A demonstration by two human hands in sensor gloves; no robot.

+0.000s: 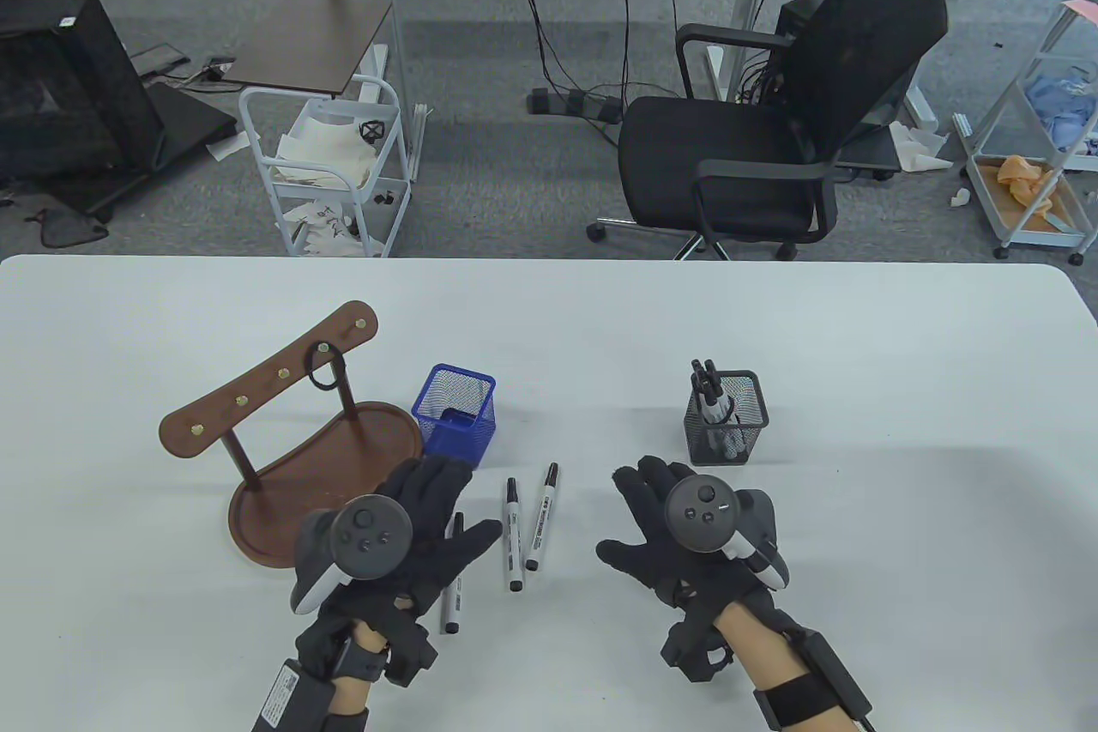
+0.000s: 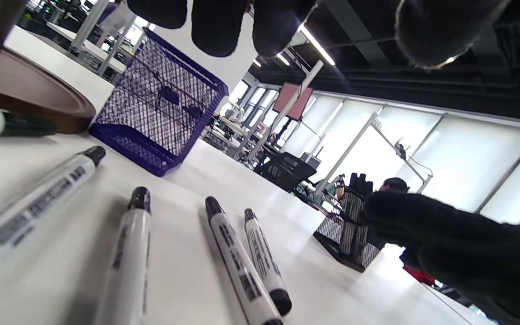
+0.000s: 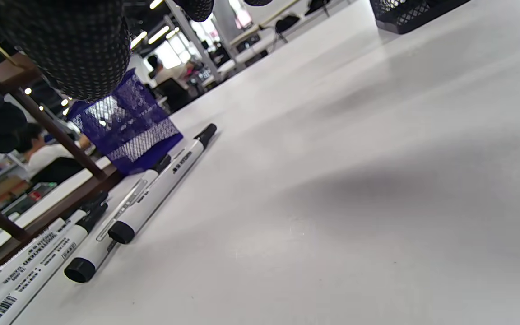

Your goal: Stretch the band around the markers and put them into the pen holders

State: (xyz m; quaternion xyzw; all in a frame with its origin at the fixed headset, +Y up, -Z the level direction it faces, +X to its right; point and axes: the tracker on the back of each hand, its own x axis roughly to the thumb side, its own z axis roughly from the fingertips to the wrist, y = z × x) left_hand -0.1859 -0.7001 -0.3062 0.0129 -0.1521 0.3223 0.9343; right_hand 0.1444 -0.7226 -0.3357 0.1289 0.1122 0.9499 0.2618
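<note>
**Black gloves hovered over loose markers**

Black-gloved, the left hand (image 1: 412, 526) hung low over the white surface (image 1: 858, 354) with its fingers straight and spread, holding nothing; part of one marker (image 1: 452, 586) lay under it. The right hand (image 1: 678, 530) was well apart from it on the other side, its fingers likewise spread and relaxed, its grip empty. Between the two hands lay two more markers (image 1: 513, 535), white-barrelled with black caps, side by side and just apart, their caps pointing away from the person. The left wrist view showed further markers (image 2: 127, 253) lying loose on the surface below the fingertips (image 2: 217, 27).

Beyond the left hand stood a blue mesh pen holder (image 1: 456, 414), beside a brown wooden rack (image 1: 266, 384) on its curved base. A black band (image 1: 326, 376) hung from one of the rack's pegs. Beyond the right hand stood a black mesh pen holder (image 1: 727, 419), upright, with a bunch of markers (image 1: 708, 393) already standing in it. Past the surface's far edge was a black office chair (image 1: 772, 123).
</note>
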